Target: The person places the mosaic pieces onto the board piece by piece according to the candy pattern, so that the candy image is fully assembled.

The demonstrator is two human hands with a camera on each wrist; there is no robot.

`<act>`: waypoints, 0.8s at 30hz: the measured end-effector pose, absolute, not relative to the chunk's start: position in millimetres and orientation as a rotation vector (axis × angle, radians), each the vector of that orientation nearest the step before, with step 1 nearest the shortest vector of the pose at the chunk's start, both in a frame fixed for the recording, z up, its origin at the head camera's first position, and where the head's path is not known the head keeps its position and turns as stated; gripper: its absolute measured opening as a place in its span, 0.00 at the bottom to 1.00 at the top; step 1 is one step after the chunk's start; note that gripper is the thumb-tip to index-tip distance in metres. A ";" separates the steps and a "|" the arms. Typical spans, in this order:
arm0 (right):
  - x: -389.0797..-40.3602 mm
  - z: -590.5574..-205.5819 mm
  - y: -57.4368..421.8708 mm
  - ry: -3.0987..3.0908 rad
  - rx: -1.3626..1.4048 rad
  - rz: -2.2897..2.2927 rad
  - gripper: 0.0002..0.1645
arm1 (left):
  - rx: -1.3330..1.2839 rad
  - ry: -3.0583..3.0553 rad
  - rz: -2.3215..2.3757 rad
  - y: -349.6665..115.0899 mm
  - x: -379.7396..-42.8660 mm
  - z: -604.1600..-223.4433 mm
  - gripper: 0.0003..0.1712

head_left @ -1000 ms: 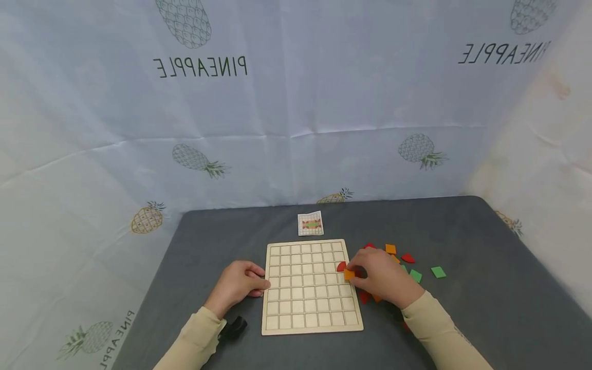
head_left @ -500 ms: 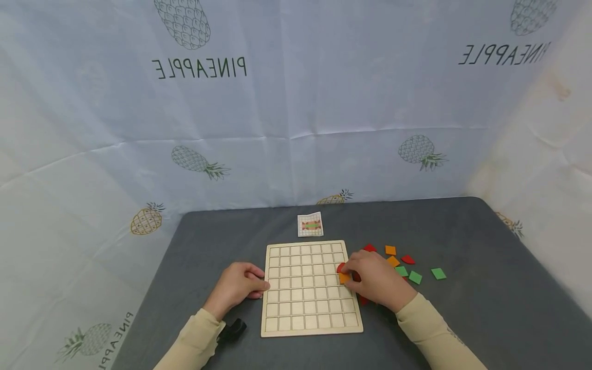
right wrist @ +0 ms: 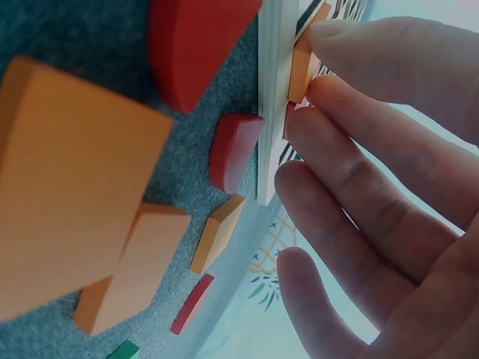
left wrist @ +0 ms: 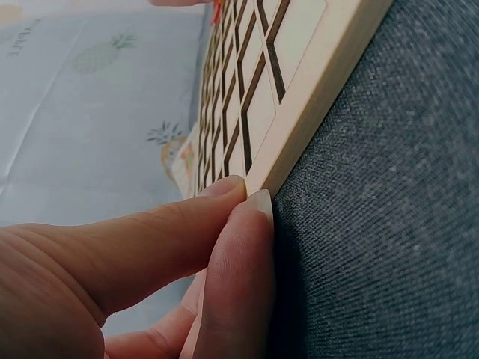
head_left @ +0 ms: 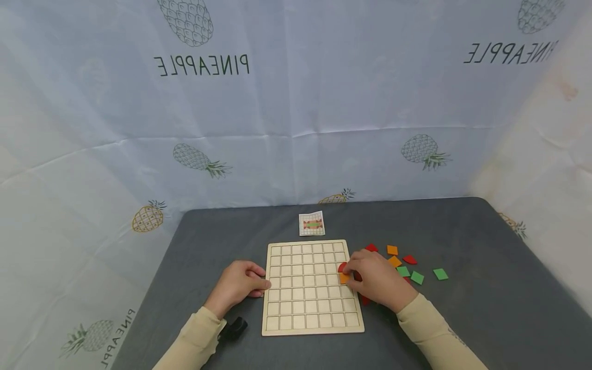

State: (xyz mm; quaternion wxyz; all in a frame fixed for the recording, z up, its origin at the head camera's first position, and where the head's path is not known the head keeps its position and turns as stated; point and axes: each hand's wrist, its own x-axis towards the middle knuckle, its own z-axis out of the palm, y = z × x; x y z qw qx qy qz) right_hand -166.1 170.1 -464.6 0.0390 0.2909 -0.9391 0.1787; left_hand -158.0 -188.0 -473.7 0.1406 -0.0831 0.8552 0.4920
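Note:
A pale wooden grid board [head_left: 304, 308] lies flat on the dark table. My left hand [head_left: 238, 281] pinches its left edge between thumb and forefinger, as the left wrist view shows close up. At the board's right side my right hand [head_left: 380, 281] pinches an orange square tile [head_left: 344, 278] with thumb and forefinger, over a cell of the rightmost column. Just beyond that tile sits a red rounded tile [head_left: 341, 266] on the board, partly covered by the fingers. In the right wrist view, the orange tile's edge shows under the fingertips, and the other fingers spread loosely.
Right of the board lie loose tiles: an orange square [head_left: 392, 250], a red curved piece [head_left: 409, 260], a green tile [head_left: 441, 274] and several others, some hidden under my right hand. A small printed pattern card [head_left: 312, 224] lies behind the board. A pineapple-print cloth [head_left: 296, 103] hangs behind the table.
My right hand has moved slightly left, bringing the orange square tile from the board's right edge over a rightmost cell. It has hardly moved in the last half second. The left hand stays put.

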 end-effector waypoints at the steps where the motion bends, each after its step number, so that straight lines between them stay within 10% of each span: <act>1: -166.0 -464.8 169.9 -2.878 0.895 0.547 0.09 | -0.239 2.470 1.421 -188.0 -158.1 -473.7 0.19; 24: -161.7 -459.6 166.9 -2.896 0.856 0.536 0.07 | -0.228 2.483 1.418 -187.9 -157.8 -474.3 0.17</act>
